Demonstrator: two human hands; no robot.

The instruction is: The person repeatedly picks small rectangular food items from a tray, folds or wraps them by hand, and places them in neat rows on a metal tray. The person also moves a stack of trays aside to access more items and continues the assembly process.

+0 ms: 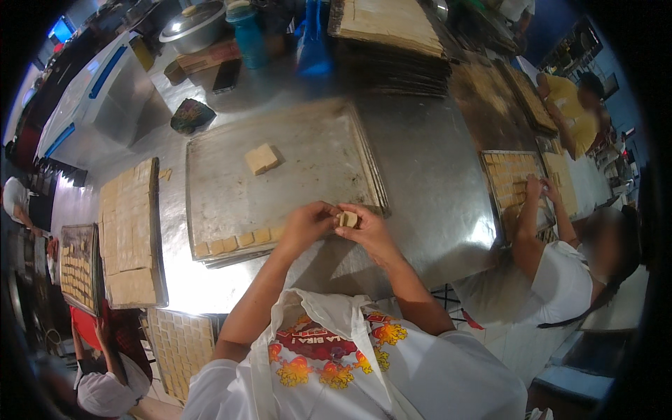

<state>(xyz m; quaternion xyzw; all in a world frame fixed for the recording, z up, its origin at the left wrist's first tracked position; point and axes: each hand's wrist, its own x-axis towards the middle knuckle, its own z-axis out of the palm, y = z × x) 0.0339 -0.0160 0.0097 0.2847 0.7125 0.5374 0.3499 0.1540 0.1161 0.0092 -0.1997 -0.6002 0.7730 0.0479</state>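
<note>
My right hand (367, 227) holds a small pale, square-cut dough piece (348, 219), possibly a short stack, between thumb and fingers. At its left side, my left hand (309, 225) pinches with the fingertips, which meet the piece. Both hands hover over the near edge of a worn metal baking tray (308, 150), on top of a stack of trays. A row of similar dough pieces (245, 239) runs along that tray's near edge, partly behind my left wrist. Toward the tray's middle lies a small block of stacked dough pieces (262, 159).
Left stands a tray of scored dough sheet (128, 231); beyond it are clear plastic bins (105, 94). A dark crumpled bundle (192, 115), a phone (226, 75) and a teal jar (246, 38) lie farther back. Stacked sheets (388, 31) rise behind. A co-worker's hands (539, 187) work right.
</note>
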